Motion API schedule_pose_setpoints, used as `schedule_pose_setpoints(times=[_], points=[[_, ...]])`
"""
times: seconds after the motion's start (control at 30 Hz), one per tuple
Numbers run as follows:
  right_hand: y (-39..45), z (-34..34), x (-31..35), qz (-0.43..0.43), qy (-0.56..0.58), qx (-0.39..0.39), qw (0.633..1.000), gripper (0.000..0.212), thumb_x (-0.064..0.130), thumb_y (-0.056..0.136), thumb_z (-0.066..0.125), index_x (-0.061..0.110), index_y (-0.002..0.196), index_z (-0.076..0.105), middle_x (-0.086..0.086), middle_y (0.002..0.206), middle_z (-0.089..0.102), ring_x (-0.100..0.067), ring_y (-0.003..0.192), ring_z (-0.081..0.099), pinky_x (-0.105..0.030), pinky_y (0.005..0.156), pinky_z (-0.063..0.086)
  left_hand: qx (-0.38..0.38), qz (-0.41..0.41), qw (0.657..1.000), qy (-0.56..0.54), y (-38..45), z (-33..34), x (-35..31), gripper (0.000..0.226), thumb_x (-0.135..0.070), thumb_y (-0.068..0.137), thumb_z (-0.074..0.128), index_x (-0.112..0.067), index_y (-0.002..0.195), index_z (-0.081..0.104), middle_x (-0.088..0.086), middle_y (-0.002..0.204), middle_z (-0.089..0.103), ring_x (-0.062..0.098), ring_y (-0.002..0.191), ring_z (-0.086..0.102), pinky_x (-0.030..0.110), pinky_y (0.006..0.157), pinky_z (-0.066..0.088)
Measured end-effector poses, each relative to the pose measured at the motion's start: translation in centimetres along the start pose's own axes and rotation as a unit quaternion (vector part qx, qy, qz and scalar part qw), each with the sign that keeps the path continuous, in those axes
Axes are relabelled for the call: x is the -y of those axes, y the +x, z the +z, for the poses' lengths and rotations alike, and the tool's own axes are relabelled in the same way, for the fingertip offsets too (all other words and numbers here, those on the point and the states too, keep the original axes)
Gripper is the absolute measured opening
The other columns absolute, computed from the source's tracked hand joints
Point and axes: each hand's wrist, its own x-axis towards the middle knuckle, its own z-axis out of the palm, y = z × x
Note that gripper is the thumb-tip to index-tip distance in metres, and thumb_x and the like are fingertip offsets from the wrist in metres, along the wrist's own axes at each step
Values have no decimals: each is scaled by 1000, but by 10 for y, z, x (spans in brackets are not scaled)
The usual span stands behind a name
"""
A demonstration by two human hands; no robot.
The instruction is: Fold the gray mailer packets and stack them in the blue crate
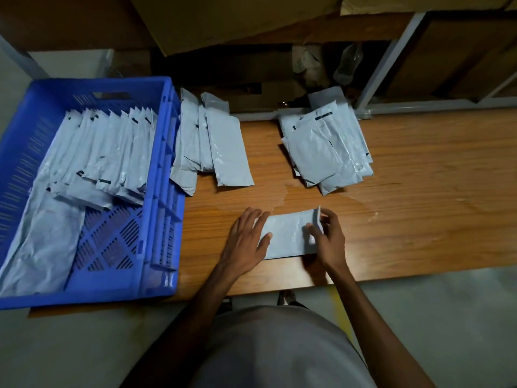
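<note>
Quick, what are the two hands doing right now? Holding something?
Left hand: open, fingers flat, pressing on the gray packet on the table.
Right hand: pinching the packet's right end flap, turned up.

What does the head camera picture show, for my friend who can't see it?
A person's left hand presses flat on a gray mailer packet on a wooden table while the right hand pinches its end upward. A blue crate at the left holds a row of folded packets.
</note>
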Motion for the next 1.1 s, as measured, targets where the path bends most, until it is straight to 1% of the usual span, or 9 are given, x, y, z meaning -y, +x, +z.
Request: schedule_pose_setpoints(times=[0.07,0.13,0.17,0.23,0.33,0.43,0.67,0.93,1.1], points=[[-6,4,1,-77,-127,-74,986,63,32,92,66,14,149,47,-11,144,49,-25,127,53,-44,106,44,1,7,999,45,-6,5,5,60,-49,108,28,-21,161,33,1,168,29,20,160,12,48,129,14],[-10,5,4,-173,-261,-126,941,62,33,93,61,13,150,46,-12,150,44,-27,136,46,-48,109,34,10,16,998,59,-8,7,10,60,-48,110,26,-19,163,30,0,171,25,15,160,6,48,130,9],[-10,7,5,-222,-295,-112,922,58,33,96,57,13,150,47,-11,152,45,-27,140,44,-49,111,33,16,20,998,65,-8,8,13,60,-48,111,26,-19,164,28,-1,171,24,13,160,5,49,130,8],[-9,18,2,-269,-306,-21,913,52,34,105,47,13,152,47,-10,155,47,-26,147,40,-52,115,34,24,25,997,72,-8,7,14,60,-48,112,23,-20,165,25,-3,172,21,11,160,2,51,129,7],[-9,36,-13,-271,-348,79,894,55,42,111,34,16,159,40,-4,167,37,-19,159,21,-51,125,22,29,25,996,83,-7,7,14,61,-48,112,19,-19,166,22,-3,172,20,10,160,0,52,129,7],[-8,43,-23,-286,-394,110,867,56,42,113,30,22,165,27,4,173,21,-13,162,5,-49,130,8,15,18,993,115,-7,8,10,63,-47,111,17,-14,165,23,1,172,20,14,161,4,49,130,6],[-2,42,-27,-300,-455,102,832,61,49,113,23,21,167,22,3,174,17,-15,162,4,-53,130,2,-2,0,994,111,-3,16,-6,60,-34,109,20,-10,164,25,5,171,23,17,160,11,45,130,12],[4,38,-26,-282,-401,133,861,56,38,112,22,26,167,19,8,174,13,-13,162,2,-53,130,3,-1,-27,997,76,0,18,-7,60,-41,111,22,-18,166,19,-2,173,18,9,160,6,44,130,9],[5,41,-24,-270,-427,127,853,58,38,111,24,26,167,19,6,174,14,-15,162,6,-52,129,8,-10,-24,995,97,0,19,-9,59,-38,111,28,-18,166,21,-2,173,19,11,160,10,45,129,13]])
